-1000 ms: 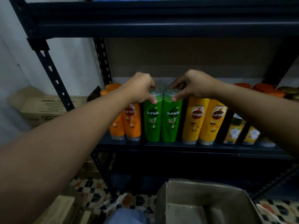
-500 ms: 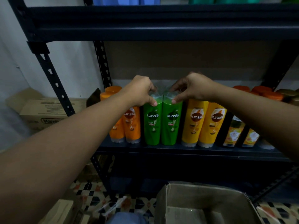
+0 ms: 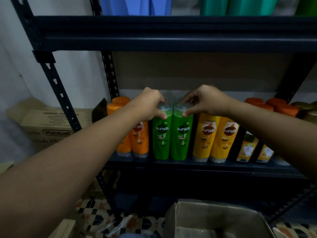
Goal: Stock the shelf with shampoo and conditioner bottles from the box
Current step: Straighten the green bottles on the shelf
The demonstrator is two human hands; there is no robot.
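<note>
Two green Sunsilk bottles stand upright side by side on the dark shelf. My left hand grips the clear cap of the left green bottle. The cap of the right green bottle is pinched by my right hand. Orange bottles stand to their left, yellow bottles to their right. The open cardboard box sits on the floor below; its inside is mostly dark.
Small dark bottles and orange-capped ones fill the shelf's right end. An upper shelf beam carries blue and green bottles. A Kimball carton lies left of the rack post. Patterned floor tiles lie below.
Both hands stay on the green bottles' caps. The view has tilted up a little, so the shelf and bottles sit lower in frame.
</note>
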